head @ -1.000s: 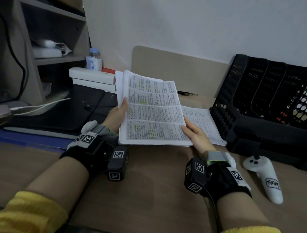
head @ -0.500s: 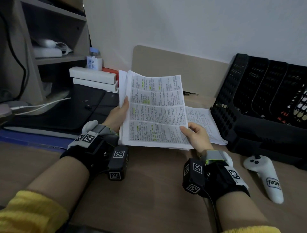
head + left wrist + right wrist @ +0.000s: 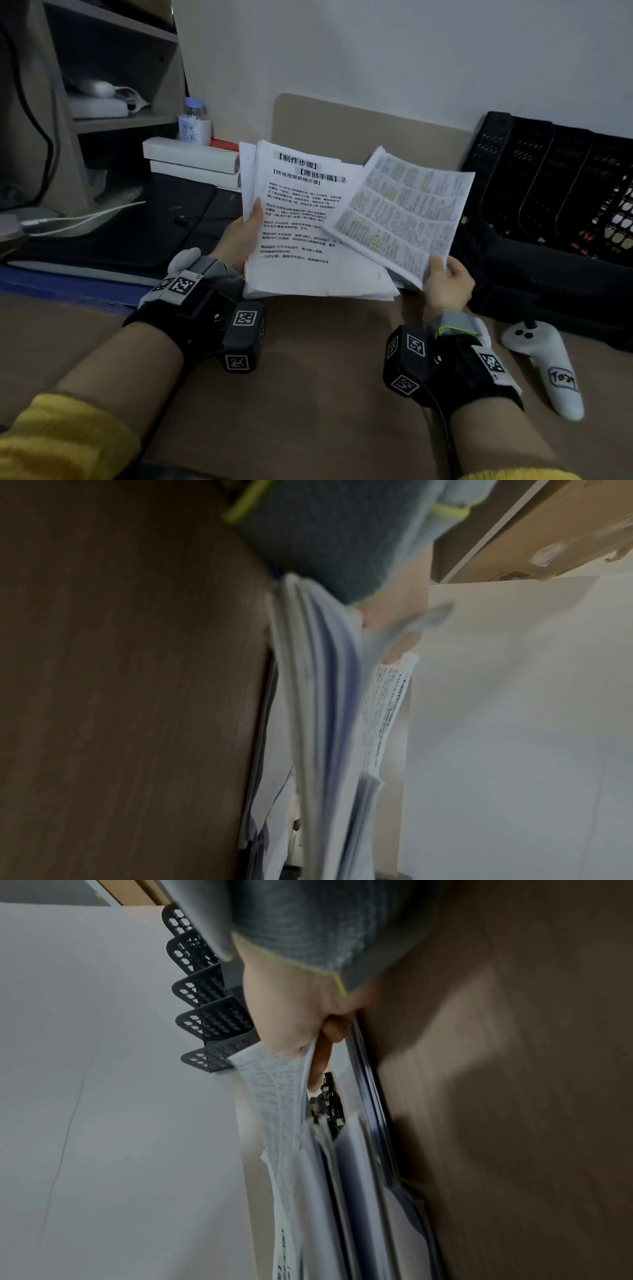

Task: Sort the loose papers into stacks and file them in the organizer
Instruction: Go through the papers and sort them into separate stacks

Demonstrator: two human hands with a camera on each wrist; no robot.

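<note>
Peeled 1 sheet (image 3: 400,212) off the stack (image 3: 301,240) toward the organizer (image 3: 548,192); right hand (image 3: 445,284) pinching it, left hand (image 3: 239,236) still gripping the stack.

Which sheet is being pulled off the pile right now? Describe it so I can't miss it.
Start at the black mesh organizer on the right; just left of it the right hand pinches one tilted sheet. Unlike the bold-headed page on the left hand's stack, it has dense tiny columns with green highlights.

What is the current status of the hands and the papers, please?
Left hand grips the paper stack. Right hand pinches the highlighted sheet, angled toward the black organizer. Nothing filed yet; path looks open.
</note>
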